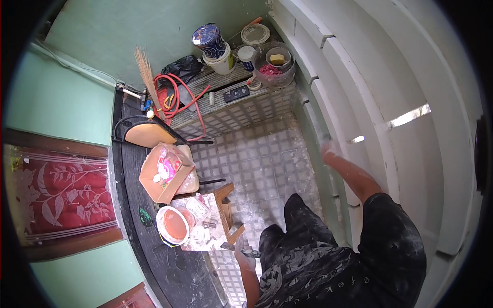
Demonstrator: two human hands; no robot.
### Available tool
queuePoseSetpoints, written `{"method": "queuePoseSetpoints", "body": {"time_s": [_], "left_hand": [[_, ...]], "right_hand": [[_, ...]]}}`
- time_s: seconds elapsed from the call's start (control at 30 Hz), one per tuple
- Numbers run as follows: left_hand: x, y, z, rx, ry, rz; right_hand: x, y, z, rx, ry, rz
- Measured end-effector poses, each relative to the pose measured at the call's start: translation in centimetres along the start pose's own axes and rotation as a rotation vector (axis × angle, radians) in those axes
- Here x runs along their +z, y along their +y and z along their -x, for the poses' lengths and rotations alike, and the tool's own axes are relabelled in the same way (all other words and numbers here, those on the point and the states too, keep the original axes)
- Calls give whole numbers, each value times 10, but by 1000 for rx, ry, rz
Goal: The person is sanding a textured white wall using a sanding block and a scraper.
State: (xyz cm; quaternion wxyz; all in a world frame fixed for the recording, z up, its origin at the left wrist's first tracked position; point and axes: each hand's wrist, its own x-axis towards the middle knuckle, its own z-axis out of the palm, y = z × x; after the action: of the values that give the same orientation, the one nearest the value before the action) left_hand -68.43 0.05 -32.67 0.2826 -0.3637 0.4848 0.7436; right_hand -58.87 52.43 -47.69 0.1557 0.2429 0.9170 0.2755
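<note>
My left hand [245, 252], whitened with powder, holds a flat dark scraper-like tool [228, 245] beside the corner of a low table. A grey, lumpy smear [251, 252] shows at its fingers. My right hand [329, 149] reaches forward along the white slatted wall [346, 96]. It is blurred, with a small dark patch at the fingertips that I cannot make out. On the paper-covered low table [213, 242], near my left hand, stands a white bucket [158, 230] with a reddish-brown inside, among whitish wrappers [198, 208].
An open cardboard box [169, 194] sits on a chair [150, 134]. The far wooden bench [227, 92] bears paint pails [219, 59], a clear tub [275, 79], a black remote control [236, 93], a red hose [178, 96] and a stick broom [146, 73]. Tiled floor [254, 154] lies ahead.
</note>
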Motion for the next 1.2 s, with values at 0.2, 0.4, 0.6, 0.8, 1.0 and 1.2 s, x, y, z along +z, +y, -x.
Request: {"method": "queuePoseSetpoints", "body": {"time_s": [0.2, 0.4, 0.6, 0.8, 1.0, 1.2], "left_hand": [[-8, 13, -1, -18, -90, 59], [-35, 28, -10, -159, -288, -4], [-73, 30, 6, -82, -433, -85], [-98, 33, 21, -227, -637, -201], [-104, 25, 36, -283, -766, -310], [-104, -1, 80, -194, -942, -650]], "right_hand": [[-7, -24, 98, -423, -643, -458], [42, -52, 219, 81, -259, -354], [4, -101, 407, -215, -751, -439], [-62, -92, 469, 266, -150, -664], [-88, -101, 502, 458, -436, -469], [-147, -148, 537, 505, -310, -1015]]}}
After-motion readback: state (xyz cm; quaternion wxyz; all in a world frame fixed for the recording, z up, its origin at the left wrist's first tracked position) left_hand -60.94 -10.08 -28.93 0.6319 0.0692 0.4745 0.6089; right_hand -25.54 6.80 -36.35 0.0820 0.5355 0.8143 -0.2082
